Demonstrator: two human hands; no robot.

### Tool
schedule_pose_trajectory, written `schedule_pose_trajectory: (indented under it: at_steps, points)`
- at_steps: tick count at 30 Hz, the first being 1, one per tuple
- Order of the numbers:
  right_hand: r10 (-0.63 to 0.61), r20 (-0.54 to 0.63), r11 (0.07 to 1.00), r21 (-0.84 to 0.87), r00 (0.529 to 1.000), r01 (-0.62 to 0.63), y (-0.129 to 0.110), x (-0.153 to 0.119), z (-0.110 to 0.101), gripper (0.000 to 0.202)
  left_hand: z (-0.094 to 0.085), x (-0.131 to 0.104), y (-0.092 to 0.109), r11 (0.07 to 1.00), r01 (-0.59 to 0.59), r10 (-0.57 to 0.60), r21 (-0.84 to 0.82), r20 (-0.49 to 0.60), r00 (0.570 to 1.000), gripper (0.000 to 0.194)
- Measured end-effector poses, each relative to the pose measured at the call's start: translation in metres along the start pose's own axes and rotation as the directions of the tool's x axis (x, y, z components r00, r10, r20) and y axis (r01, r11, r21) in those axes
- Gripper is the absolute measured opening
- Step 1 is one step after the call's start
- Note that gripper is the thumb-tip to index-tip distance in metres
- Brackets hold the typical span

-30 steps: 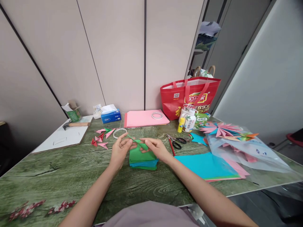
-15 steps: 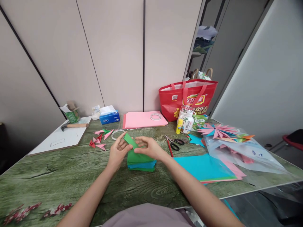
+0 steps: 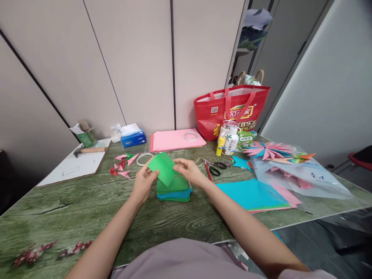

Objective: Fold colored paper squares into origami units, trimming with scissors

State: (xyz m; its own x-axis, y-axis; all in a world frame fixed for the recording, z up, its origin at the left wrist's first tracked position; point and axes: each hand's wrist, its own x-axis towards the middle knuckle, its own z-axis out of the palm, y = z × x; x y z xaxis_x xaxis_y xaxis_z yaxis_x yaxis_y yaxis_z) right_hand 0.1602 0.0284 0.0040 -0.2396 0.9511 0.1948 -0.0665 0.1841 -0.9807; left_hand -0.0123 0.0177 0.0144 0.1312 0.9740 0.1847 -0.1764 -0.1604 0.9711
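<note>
Green sheet [image 3: 164, 169], lower centre of frame | left hand [image 3: 143, 183] clamped on its left edge, right hand [image 3: 191, 172] pinching its right corner: 2 holds, likely to spread it (slightly bent, though) | paper stack [image 3: 174, 195] just below, presumably for short reach

Bright green sheet [image 3: 163, 169], green-and-blue paper stack [image 3: 174, 194], mossy wood-grain desk [image 3: 72, 217]
Dark streaks run through the green desk, which bears printed blossoms [image 3: 34, 253] in red and white; the bag [image 3: 205, 116] is red with white and yellow lettering, the tissue box [image 3: 134, 140] blue, the glue stick [image 3: 220, 148] yellow, the bottle [image 3: 231, 140] white with a palm print, the flat sheets pink [image 3: 170, 141] and turquoise [image 3: 244, 193], the folded pieces [image 3: 123, 164] pink, red and green, the spiky paper star [image 3: 270, 151] mostly pink with blue, the wall panels [image 3: 139, 58] pale with dark seams.
</note>
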Motion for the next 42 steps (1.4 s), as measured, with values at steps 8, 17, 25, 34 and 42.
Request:
schedule_pose_trajectory:
  at_steps: [8,17,25,34,42]
  points:
    - [-0.073,-0.028,0.996,-0.062,0.997,0.072,-0.009,-0.004,0.0,0.024,0.0,-0.001,-0.003,0.995,0.097,-0.097,0.031,-0.003,0.995,0.037]
    - [0.24,-0.064,0.948,0.23,0.969,-0.219,0.004,0.001,-0.003,0.027,-0.004,-0.001,0.0,0.988,0.154,-0.153,-0.018,0.03,0.988,0.05]
    - [-0.112,0.184,0.984,0.161,0.977,0.082,-0.011,-0.006,-0.01,0.058,-0.011,0.007,0.01,0.935,0.248,-0.267,-0.253,-0.045,0.963,0.02]
    - [-0.221,-0.106,0.975,-0.043,0.97,0.217,-0.005,-0.005,0.0,0.015,-0.009,0.002,0.012,0.931,0.342,-0.307,-0.129,0.229,0.924,0.022]
    - [-0.308,-0.297,0.935,-0.268,0.904,0.231,0.002,-0.005,0.005,0.025,0.003,-0.006,0.008,0.988,0.128,-0.113,-0.085,0.165,0.98,0.052]
